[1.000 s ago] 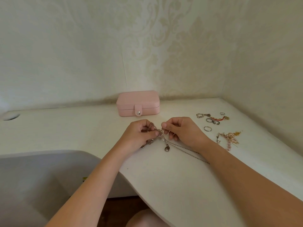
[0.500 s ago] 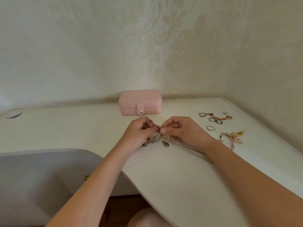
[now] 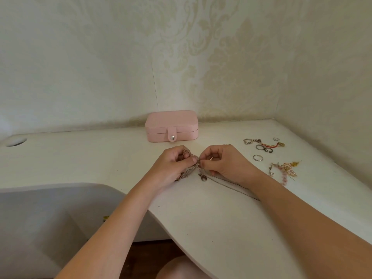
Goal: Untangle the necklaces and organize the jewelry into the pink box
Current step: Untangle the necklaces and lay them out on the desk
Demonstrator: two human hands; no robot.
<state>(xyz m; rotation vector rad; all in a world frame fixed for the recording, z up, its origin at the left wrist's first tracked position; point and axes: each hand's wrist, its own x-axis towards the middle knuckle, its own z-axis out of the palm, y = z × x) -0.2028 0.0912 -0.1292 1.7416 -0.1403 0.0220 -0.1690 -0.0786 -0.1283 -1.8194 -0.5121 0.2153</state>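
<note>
The box (image 3: 171,125) sits shut at the back edge of the desk (image 3: 201,222), close to the wall (image 3: 100,67). Its tab (image 3: 172,135) is snapped down over the front, and the lid hides whatever is inside.

In front of the box, near the middle of the desk, the two hands meet on the necklaces (image 3: 189,170). The left hand (image 3: 173,166) has its fingers curled round the tangled bunch, which loops over the fingertips and hangs below the palm to the surface. The right hand (image 3: 225,162) pinches a strand of the same tangle between thumb and forefinger, its tips just beside the left thumb. A pendant (image 3: 203,177) hangs under the pinch; whether it touches the desk I cannot tell. A thin chain (image 3: 231,184) trails from there across the desk and passes under the right forearm.

Toward the back right corner loose pieces lie on the bare surface, all outside the box:
- a bracelet (image 3: 250,140)
- a red cord (image 3: 271,146) just beside the bracelet
- a dark ring (image 3: 260,147)
- a small ring (image 3: 276,139)
- a plain ring (image 3: 258,158), nearer the front

Pink and gold beads (image 3: 285,170) lie in a heap nearer the right edge. A hole (image 3: 16,141) opens by the back left edge.
</note>
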